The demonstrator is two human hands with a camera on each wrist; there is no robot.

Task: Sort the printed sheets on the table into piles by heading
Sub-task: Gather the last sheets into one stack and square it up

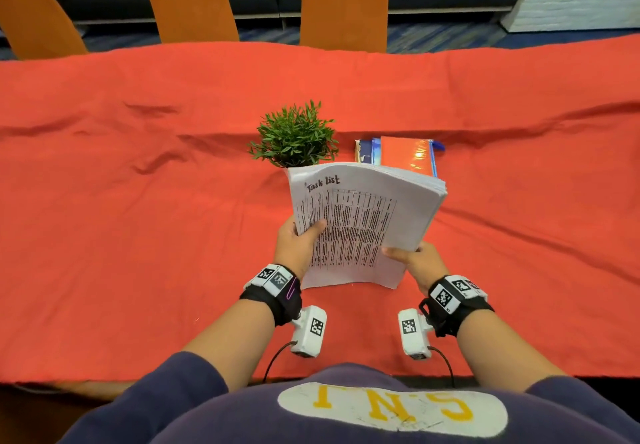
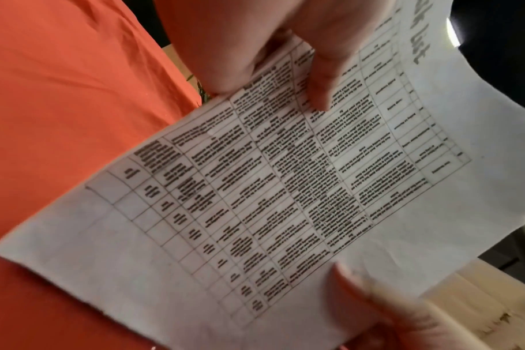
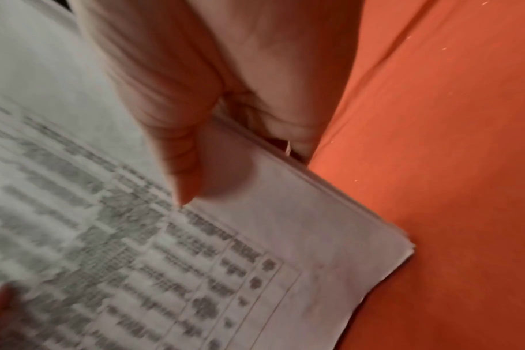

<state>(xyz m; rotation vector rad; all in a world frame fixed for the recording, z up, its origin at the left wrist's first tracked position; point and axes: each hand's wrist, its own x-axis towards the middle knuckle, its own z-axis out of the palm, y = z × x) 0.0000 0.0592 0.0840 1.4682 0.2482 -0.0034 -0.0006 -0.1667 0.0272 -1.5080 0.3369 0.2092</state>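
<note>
So there's one thick stack of sheets, held up off the red table between two hands. The left hand has its grip closed on the stack's left edge, thumb on top of the page. The right hand pinches the lower right corner, thumb on top too. The top sheet reads "Task list" over a printed grid. Just behind sit one small plant and a few books, then three orange chairs past the far edge.
</note>
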